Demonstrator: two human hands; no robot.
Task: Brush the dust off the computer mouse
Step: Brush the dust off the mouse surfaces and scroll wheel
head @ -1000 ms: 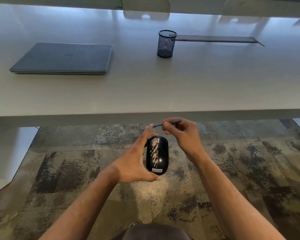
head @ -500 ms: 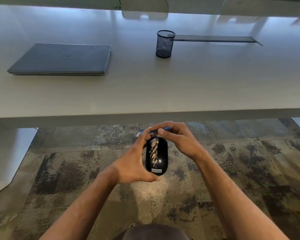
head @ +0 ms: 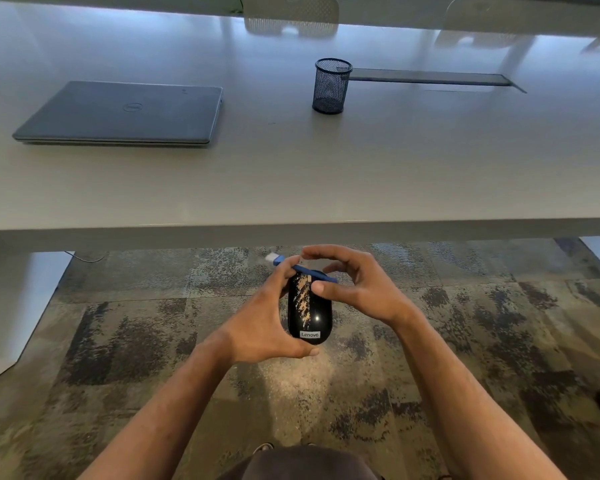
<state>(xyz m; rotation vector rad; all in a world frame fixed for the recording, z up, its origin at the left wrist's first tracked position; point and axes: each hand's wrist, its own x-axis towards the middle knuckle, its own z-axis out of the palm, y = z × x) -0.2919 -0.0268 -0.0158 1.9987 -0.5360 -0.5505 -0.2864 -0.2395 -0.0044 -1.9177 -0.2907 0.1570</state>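
The left hand (head: 267,327) grips the black computer mouse (head: 309,308) by its sides, holding it in the air below the desk edge (head: 291,233), over the carpet (head: 465,341). The right hand (head: 357,289) pinches a blue brush (head: 303,270) lying across the mouse's far end, where tan dust streaks its back. On the desk, a closed laptop (head: 125,114) and a mesh pen cup (head: 331,86) stand well apart.
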